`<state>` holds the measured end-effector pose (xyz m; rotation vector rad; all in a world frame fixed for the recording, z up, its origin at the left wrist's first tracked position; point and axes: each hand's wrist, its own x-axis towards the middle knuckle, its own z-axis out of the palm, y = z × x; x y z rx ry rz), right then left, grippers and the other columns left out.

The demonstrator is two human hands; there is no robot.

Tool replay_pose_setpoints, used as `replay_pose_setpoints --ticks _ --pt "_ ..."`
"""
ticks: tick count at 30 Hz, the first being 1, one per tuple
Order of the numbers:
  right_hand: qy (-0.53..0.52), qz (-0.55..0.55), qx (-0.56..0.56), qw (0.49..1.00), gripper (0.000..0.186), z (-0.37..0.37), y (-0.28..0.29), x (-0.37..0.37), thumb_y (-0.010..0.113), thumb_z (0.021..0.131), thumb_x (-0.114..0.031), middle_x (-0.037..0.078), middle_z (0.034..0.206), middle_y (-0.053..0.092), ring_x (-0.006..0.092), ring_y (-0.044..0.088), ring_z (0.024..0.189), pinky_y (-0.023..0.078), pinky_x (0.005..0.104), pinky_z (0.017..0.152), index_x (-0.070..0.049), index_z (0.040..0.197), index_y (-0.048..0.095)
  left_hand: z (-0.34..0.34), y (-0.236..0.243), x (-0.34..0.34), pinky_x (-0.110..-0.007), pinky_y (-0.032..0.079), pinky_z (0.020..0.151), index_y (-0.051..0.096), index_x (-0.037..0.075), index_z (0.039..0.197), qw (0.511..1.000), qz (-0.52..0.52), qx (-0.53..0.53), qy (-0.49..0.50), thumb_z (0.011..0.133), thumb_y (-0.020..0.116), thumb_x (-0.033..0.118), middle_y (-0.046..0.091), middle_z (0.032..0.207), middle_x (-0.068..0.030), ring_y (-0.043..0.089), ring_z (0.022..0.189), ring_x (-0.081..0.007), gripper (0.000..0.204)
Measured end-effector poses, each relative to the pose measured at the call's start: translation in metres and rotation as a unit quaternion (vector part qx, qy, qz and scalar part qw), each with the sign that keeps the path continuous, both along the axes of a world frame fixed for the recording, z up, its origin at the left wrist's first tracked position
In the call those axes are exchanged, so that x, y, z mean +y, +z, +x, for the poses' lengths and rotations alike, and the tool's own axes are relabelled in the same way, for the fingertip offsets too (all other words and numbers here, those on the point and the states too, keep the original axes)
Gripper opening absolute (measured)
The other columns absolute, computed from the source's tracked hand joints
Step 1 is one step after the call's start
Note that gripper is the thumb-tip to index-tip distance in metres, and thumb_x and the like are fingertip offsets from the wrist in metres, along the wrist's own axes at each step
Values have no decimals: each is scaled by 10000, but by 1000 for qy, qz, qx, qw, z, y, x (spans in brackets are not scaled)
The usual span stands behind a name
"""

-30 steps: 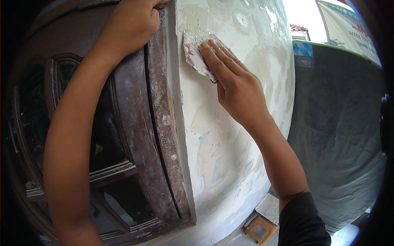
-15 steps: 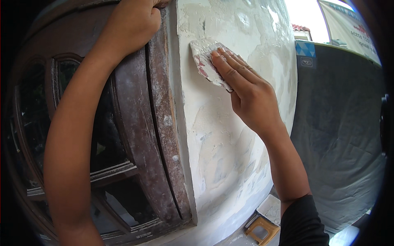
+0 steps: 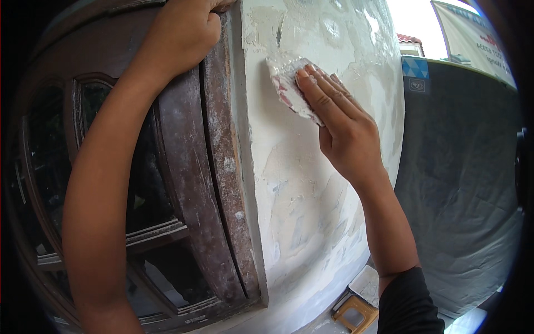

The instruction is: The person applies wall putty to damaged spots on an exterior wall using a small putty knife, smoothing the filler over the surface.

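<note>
My right hand presses a flat putty scraper against the white wall. Whitish putty coats the scraper, with reddish patches showing through; its outer edge lies near the wall's left corner. My fingers lie along its face, and the thumb is hidden. Up at the top left, my left hand is curled at the upper part of the brown wooden door frame. Its fingertips run out at the picture's top edge, so what they grip cannot be made out.
A dark wooden door with glass panes fills the left side. On the right hangs a large dark sheet, with a printed banner behind it. Low by the wall are a yellow-brown plastic stool and a pale tray-like thing.
My right hand and the scraper have shifted slightly right and down across the wall. The left hand stays at the door frame; the whole view has moved a little.
</note>
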<state>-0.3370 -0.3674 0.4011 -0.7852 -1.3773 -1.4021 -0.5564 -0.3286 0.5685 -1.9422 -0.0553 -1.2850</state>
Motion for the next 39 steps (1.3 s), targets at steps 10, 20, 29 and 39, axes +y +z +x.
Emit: replay_pose_setpoints --ticks 10,20,29,39 --pt "23 -53 2 998 584 -13 11 12 545 879 48 111 1444 541 280 497 1353 462 386 1108 -117 1438 507 7 0 -3 -420 529 864 627 -70 1190 1000 -13 5 -11 811 448 5 669 1049 -305 668 979 -425 426" --pt "66 24 82 994 539 12 54 6 562 863 78 84 1336 633 274 611 1222 530 386 1023 -143 1353 598 7 -1 -8 -414 530 858 621 -81 1192 1000 -14 3 -10 810 451 4 673 1043 -303 668 978 -427 426" --pt "37 4 36 999 522 -9 -6 -1 602 836 90 95 1302 655 265 603 1241 492 382 1083 -125 1311 633 4 -2 -1 -408 535 854 626 -68 1197 1000 15 2 3 812 450 1 671 1051 -304 673 976 -417 428" --pt "27 41 78 996 530 -13 29 25 565 856 68 102 1325 635 265 572 1272 525 375 1028 -123 1350 592 10 -6 -6 -418 535 853 623 -81 1190 1000 -3 7 -19 812 455 4 672 1040 -306 677 973 -413 422"
